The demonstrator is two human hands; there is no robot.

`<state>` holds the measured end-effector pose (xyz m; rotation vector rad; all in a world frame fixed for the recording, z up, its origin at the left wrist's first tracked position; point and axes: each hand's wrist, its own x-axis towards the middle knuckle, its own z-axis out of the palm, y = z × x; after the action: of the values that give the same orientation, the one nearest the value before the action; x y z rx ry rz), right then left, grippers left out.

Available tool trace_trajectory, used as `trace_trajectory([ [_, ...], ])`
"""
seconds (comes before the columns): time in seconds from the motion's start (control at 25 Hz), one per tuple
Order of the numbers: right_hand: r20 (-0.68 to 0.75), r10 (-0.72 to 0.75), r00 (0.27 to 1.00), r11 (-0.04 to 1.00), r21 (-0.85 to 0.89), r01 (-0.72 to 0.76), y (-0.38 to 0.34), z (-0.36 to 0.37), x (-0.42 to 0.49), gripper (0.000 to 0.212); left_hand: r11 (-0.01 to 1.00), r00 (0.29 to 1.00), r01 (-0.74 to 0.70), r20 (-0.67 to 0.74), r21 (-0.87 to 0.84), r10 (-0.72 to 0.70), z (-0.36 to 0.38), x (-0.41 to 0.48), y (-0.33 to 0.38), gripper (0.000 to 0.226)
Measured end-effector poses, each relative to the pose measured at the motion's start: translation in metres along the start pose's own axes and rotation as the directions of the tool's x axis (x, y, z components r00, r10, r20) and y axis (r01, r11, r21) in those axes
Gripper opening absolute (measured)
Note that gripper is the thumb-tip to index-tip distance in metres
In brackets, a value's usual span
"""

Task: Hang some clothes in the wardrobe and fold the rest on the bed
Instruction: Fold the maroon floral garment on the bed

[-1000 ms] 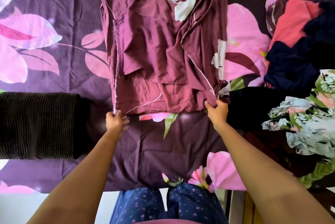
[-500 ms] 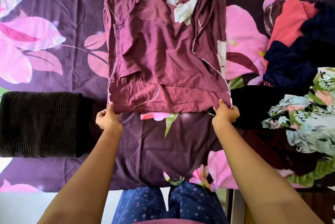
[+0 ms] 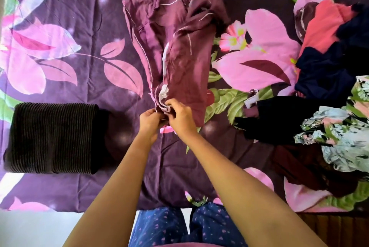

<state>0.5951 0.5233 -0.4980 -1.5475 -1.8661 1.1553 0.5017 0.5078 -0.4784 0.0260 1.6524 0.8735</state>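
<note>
Now you stand at the near edge of the bed [image 3: 79, 17], whose dark purple sheet is printed with large pink flowers and green leaves. Pale floor [image 3: 40, 228] shows at the lower left of the frame and a strip of brown wooden frame [image 3: 339, 228] at the lower right.

The maroon garment [image 3: 179, 57] lies on the sheet as a long narrow strip from the upper centre down to the middle. It is thin, creased cloth with pale stitched seams. Your left hand [image 3: 150, 121] and right hand [image 3: 181, 119] meet at its near end, close together. The fingers of both are curled and pinch the gathered hem, where a pale scrap of fabric shows.

At the left edge sits a folded ribbed piece [image 3: 52, 137], a dark, blocky rectangle well apart from the maroon cloth. Along the right side spreads a loose heap of clothes [image 3: 329, 87] in coral, navy, black and a leafy floral print. Bare sheet lies between it and the strip. Your forearms cross the lower middle of the frame.
</note>
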Motion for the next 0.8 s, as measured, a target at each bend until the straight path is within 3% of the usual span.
trace_trajectory([
  [0.08,0.035,0.001,0.999,1.000,-0.008,-0.001,0.005,-0.001,-0.003,0.034,0.992,0.998,0.056,-0.009,-0.113,-0.058,-0.006,0.000,0.004,0.023],
  [0.16,0.163,-0.041,0.986,0.999,-0.019,0.045,0.007,-0.005,-0.004,0.038,0.958,0.991,0.136,0.025,-0.253,-0.134,-0.011,0.000,0.005,0.021],
  [0.24,0.267,-0.149,0.952,0.988,0.004,0.154,0.006,-0.009,-0.009,0.037,0.962,0.991,0.131,0.027,-0.239,-0.128,-0.009,0.000,0.004,0.021],
  [0.32,0.160,-0.146,0.976,0.989,0.063,0.137,0.009,-0.013,-0.018,0.030,0.990,0.998,0.048,-0.032,-0.135,-0.053,-0.004,-0.002,0.003,0.023],
  [0.4,-0.066,0.039,0.997,0.994,0.107,-0.032,0.017,-0.016,-0.025,0.025,0.990,0.998,0.028,-0.059,-0.135,-0.036,-0.001,0.000,0.006,0.018],
  [0.48,-0.143,0.311,0.940,0.950,0.078,-0.302,0.034,-0.019,-0.031,0.025,0.981,0.997,0.047,-0.050,-0.186,-0.057,-0.001,0.002,0.010,0.014],
  [0.6,-0.024,0.602,0.798,0.797,-0.031,-0.603,0.060,-0.019,-0.032,0.036,0.975,0.995,0.067,-0.056,-0.210,-0.080,-0.006,0.004,0.009,0.012],
  [0.8,0.030,0.744,0.667,0.662,-0.166,-0.731,0.073,-0.015,-0.019,0.071,0.968,0.992,0.065,-0.087,-0.241,-0.088,-0.017,0.011,0.003,0.011],
])
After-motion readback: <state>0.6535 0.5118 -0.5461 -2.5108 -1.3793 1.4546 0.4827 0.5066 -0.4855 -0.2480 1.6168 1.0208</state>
